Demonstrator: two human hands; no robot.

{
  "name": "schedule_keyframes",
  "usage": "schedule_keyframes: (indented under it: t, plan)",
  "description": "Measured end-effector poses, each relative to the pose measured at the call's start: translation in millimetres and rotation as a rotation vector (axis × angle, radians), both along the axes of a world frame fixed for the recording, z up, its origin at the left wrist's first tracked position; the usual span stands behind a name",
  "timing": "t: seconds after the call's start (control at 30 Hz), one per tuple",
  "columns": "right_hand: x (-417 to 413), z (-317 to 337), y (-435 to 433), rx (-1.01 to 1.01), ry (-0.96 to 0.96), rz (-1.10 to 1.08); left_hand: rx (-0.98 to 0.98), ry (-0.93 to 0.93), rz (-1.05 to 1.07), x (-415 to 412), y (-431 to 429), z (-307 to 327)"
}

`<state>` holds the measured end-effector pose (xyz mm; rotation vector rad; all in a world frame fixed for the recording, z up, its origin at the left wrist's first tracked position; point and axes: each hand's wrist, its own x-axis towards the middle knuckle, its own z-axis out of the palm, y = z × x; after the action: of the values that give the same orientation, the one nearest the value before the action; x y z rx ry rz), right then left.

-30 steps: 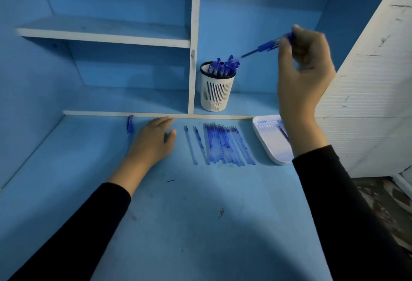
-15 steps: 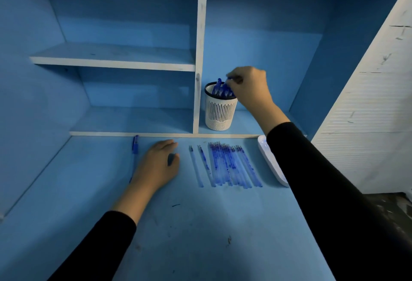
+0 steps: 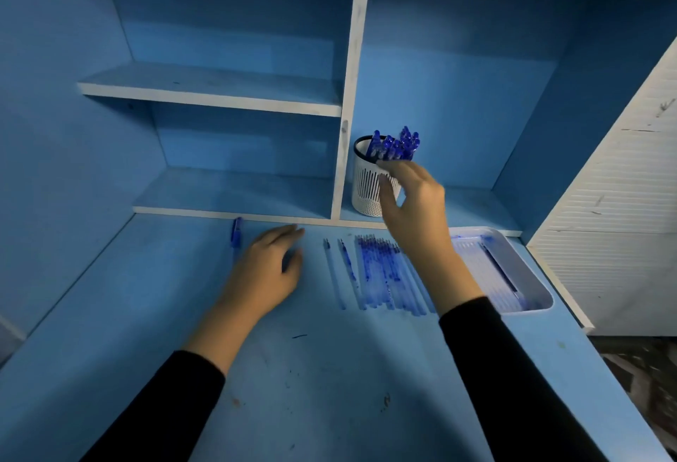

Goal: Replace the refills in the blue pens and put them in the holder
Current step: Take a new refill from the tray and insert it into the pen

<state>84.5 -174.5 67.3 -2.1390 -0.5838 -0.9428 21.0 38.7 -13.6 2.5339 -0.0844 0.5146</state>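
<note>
Left hand: the left hand lies palm down on the blue desk, fingers nearly straight and together, holding nothing.
Right hand: the right hand hangs in the air just in front of the holder, fingers loose and slightly spread, nothing in its grasp; whether the fingertips touch the holder's wall I cannot tell.
Holder: a white slotted cup with a dark rim, upright on the low shelf floor at the far side, just right of the white divider.
Pens in holder: a bunch of blue pens stands in it, tops leaning right above the rim.
Loose pen: one blue pen lies on the desk at the far edge, just left of the left hand and apart from it.
Refills: a row of refills lies side by side on the desk between the two hands, running near to far; the right forearm covers its right end.
Tray: a white tray sits at the desk's right edge, with a thin dark stick in it.
Surroundings: a shelf board at far left, a white cabinet at right.
</note>
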Motion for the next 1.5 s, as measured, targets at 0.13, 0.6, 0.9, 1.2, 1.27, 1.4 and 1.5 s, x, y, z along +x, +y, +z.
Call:
schedule_keyframes:
  t: [0.13, 0.6, 0.9, 1.2, 1.27, 1.4, 1.5]
  plan:
    - [-36.0, -32.5, 31.3, -0.026, 0.097, 0.089, -0.054, -0.092, 0.058, -21.6, 22.8, 15.9]
    - [-56.4, -81.1, 135.8, -0.279, 0.365, 0.358, 0.03, 0.16, 0.279, -56.1, 106.0, -2.4]
    - [-40.9, -80.1, 167.2, -0.179, 0.498, 0.355, 0.077, 0.231, 0.278, -55.1, 102.8, -3.1]
    - [-27.4, -73.5, 155.6, -0.235, 0.6, 0.294, 0.116, 0.279, 0.291, -53.1, 101.3, -1.5]
    - [-26.2, -73.2, 155.4, -0.247, 0.637, 0.277, 0.114, 0.285, 0.288, -53.5, 100.9, -0.9]
    - [-30.7, -69.2, 150.6, -0.161, 0.708, 0.242, 0.104, 0.297, 0.288, -53.8, 100.5, -0.5]
    - [-42.5, -65.3, 140.9, -0.047, 0.755, 0.25, 0.058, 0.288, 0.268, -54.1, 97.0, 0.2]
